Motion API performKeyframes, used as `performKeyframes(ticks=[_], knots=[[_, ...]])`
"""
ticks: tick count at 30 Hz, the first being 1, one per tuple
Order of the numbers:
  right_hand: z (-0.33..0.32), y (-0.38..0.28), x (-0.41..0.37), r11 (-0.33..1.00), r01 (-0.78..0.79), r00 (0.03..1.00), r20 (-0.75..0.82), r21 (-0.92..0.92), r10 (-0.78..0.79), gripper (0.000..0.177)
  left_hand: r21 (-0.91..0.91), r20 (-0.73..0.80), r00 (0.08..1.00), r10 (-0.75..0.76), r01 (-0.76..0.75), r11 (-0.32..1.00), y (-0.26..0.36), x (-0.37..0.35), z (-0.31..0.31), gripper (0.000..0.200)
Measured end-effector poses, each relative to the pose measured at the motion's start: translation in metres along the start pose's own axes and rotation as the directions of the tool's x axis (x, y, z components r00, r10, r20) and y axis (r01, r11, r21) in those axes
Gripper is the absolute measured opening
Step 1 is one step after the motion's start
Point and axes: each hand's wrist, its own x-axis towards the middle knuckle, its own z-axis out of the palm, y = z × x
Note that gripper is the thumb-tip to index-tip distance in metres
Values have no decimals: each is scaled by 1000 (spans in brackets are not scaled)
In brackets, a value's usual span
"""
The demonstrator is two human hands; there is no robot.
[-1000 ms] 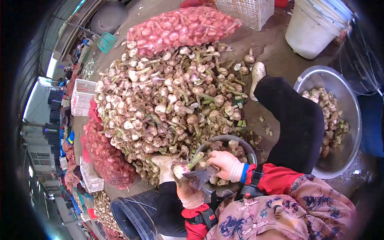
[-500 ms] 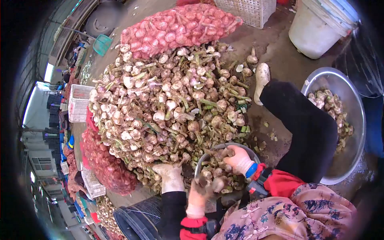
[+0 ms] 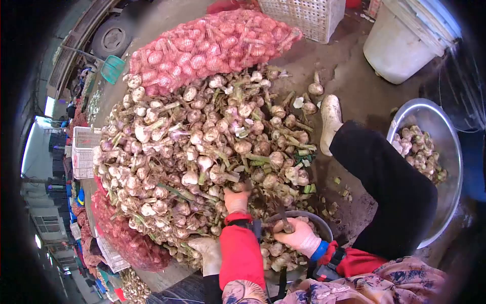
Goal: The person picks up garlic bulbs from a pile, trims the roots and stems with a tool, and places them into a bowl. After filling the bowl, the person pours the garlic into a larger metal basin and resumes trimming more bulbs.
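My left hand (image 3: pixel 236 200), in a pale orange glove, reaches to the near side of a large heap of garlic bulbs (image 3: pixel 190 177) with stems. Its fingers curl down among the bulbs and appear closed on a garlic bulb, mostly hidden by the hand. Over a metal bowl (image 3: pixel 328 230) of garlic, my right hand (image 3: pixel 299 238), gloved as well, is closed around a small knife (image 3: pixel 287 226). The knife's brown handle shows above the fist, and its thin dark blade points toward the heap.
Beyond the heap lies a red net sack of garlic (image 3: pixel 212 45); another net sack (image 3: pixel 126 228) is at left. A wide metal basin (image 3: pixel 450 202) with bulbs stands right of my bent leg (image 3: pixel 385 177). White crates (image 3: pixel 301 17) and a white bucket (image 3: pixel 400 45) are farther off.
My left hand has moved from the bowl's left edge forward onto the heap. My right hand stays over the bowl with the knife. The whole view has shifted slightly.
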Motion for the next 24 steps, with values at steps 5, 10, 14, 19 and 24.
performKeyframes(ticks=[5, 10, 14, 19, 24], knots=[[4, 2, 2, 998, -67, 998, -12, 10, 67, 22, -892, 227, 928, 296, 76, 446, -18, -82, -62, 56], [12, 6, -16, 954, 182, 983, 65, -240, -171, 28, -888, 352, 832, 429, 152, 433, -24, -183, -129, 59], [15, -19, -48, 624, 505, 863, 367, -597, -347, 25, -285, -75, 741, 667, -657, 698, -76, -218, -122, 72], [20, -31, -71, 324, 610, 792, 577, -723, -202, 27, -606, 18, 834, 551, -429, 670, -43, -282, -135, 60], [15, -16, -70, 217, 638, 770, 613, -739, -177, 30, -925, 69, 969, 237, -26, 378, -42, -302, -115, 38]])
